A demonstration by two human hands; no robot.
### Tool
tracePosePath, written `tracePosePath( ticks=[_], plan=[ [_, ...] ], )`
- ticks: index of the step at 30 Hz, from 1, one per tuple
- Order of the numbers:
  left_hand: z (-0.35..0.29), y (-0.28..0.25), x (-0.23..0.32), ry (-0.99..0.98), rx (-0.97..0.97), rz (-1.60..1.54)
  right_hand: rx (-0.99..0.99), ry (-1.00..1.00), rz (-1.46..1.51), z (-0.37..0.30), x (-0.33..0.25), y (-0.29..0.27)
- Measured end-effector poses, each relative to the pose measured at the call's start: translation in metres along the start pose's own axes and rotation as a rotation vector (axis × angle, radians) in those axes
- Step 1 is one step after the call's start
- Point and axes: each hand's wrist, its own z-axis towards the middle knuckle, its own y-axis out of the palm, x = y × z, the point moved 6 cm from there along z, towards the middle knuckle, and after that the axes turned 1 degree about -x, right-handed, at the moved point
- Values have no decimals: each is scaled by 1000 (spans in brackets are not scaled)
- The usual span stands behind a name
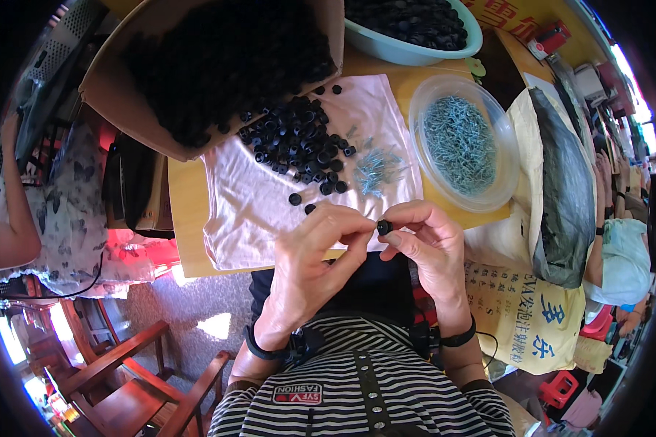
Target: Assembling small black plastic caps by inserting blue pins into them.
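Note:
Between the thumb and fingers of my right hand (pixel 428 244) is a small round black plastic cap (pixel 384 227). The fingertips of my left hand (pixel 319 251) are pinched together right beside the cap; whatever they hold is too small to make out. Both hands are over the near edge of a pale pink cloth (pixel 251 211). Beyond them on the cloth lies a loose heap of black caps (pixel 299 138), with a few stray ones nearer my left hand. To the right of that heap is a little pile of thin silvery screws (pixel 374 172).
A cardboard box (pixel 98 91) full of black caps tips toward the cloth. Behind is a pale blue basin (pixel 386 49) with more black parts. A clear round tub (pixel 417 142) of screws stands on the right, near a sack (pixel 514 313). Other people sit at both sides; wooden chairs (pixel 116 364) stand lower left.

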Motion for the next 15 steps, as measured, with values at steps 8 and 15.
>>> tracePosePath(
  ticks=[8,15],
  plan=[
    [-9,4,17,122,1,247,-8,-43,-183,-4,1,4],
    [-12,8,2,59,0,40,17,-21,-126,-11,8,-1]
  ],
)
